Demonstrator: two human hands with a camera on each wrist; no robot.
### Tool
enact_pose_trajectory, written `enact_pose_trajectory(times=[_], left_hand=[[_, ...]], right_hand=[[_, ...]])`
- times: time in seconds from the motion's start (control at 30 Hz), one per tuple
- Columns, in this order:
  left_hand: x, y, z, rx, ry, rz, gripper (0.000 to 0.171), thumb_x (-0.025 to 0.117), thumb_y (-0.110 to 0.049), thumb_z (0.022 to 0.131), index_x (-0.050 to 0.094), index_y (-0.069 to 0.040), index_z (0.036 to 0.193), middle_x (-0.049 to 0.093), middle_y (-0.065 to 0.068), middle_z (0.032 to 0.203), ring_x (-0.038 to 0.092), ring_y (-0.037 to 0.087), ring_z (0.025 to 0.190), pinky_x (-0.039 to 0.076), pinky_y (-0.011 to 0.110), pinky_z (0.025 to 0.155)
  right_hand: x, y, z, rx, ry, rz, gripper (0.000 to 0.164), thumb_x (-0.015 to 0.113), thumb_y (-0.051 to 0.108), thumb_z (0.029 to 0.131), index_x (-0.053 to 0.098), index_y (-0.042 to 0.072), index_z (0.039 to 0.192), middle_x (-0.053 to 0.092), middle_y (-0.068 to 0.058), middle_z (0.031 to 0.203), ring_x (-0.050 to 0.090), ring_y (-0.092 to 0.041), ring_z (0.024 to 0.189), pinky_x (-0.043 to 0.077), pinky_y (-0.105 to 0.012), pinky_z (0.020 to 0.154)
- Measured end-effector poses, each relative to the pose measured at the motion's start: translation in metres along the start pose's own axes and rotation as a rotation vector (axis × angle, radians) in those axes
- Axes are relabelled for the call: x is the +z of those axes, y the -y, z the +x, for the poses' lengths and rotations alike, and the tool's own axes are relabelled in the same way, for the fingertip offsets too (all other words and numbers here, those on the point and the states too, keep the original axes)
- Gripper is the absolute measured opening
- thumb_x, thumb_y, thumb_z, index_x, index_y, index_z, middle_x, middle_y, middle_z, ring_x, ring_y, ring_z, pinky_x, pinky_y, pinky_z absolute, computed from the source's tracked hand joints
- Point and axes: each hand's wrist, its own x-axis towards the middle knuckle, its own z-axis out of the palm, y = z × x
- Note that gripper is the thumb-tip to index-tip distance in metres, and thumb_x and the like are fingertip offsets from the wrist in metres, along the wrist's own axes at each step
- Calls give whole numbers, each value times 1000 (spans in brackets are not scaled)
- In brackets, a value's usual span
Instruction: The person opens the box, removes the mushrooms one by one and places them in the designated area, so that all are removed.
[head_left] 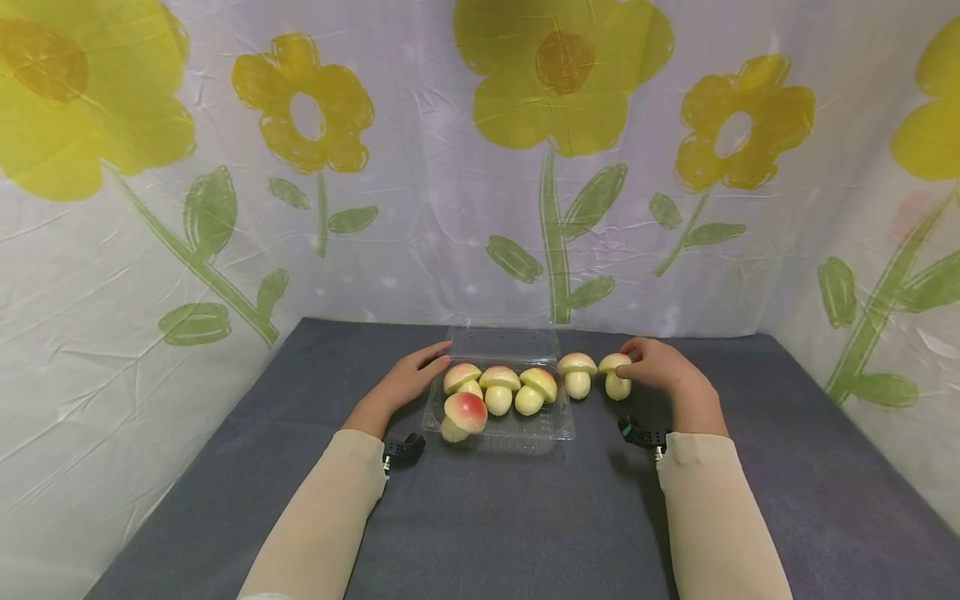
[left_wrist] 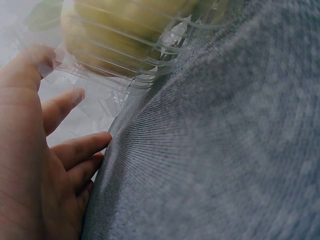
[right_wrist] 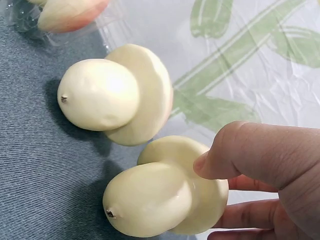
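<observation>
Pinching a cream-yellow, mushroom-shaped piece [head_left: 617,387] by its cap, right of the clear plastic box [head_left: 525,428] on grey cloth [head_left: 517,517]: the right hand [head_left: 664,368], thumb opposing fingers. The left hand [head_left: 405,381], fingers spread, lies at the box's left edge.

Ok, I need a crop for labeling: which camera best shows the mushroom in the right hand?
The right wrist view: the mushroom appears large, with its stem end and cap underside plain, though the right hand covers part of the cap. The head view shows it small; the left wrist view doesn't show it.
</observation>
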Motion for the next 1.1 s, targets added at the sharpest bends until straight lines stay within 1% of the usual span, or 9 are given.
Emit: enact_pose_trajectory(times=[0.27, 0.5, 0.63, 0.83, 1.1], left_hand=[[1, 0, -1, -3, 0, 2, 64, 48, -58, 106, 40, -26, 160, 38, 7, 162, 34, 34, 149, 30, 61, 118], [1, 0, -1, 3, 1, -3, 62, 48, -54, 107, 40, -23, 161, 38, 8, 162, 34, 34, 149, 30, 61, 118], [0, -1, -1, 7, 2, -8, 61, 49, -52, 108, 40, -23, 160, 38, 8, 162, 34, 34, 149, 31, 60, 118], [-1, 0, -1, 9, 6, -17, 61, 49, -52, 107, 41, -22, 160, 38, 7, 162, 34, 34, 149, 31, 60, 118], [0, 2, 0, 8, 3, -13, 62, 49, -54, 107, 41, -23, 160, 39, 7, 162, 34, 33, 149, 31, 60, 118]], right_hand=[[6, -2, 3, 20, 10, -3, 56, 60, 29, 97, 54, -5, 140, 57, -31, 134, 58, -44, 115, 50, -60, 94], [6, -2, 3, 21, 32, -3, 56, 57, 28, 100, 50, -6, 144, 54, -32, 138, 57, -45, 119, 48, -62, 97], [7, -2, 4, 18, 41, 15, 56, 57, 27, 101, 49, -6, 146, 54, -32, 138, 56, -45, 121, 47, -62, 99], [3, 2, 0, 13, 57, 30, 58, 57, 27, 102, 46, -6, 148, 52, -34, 139, 54, -47, 122, 47, -63, 98], [-5, 8, -5, -17, 58, 42, 60, 54, 30, 105, 41, -5, 152, 44, -36, 145, 51, -50, 125, 48, -62, 97]])
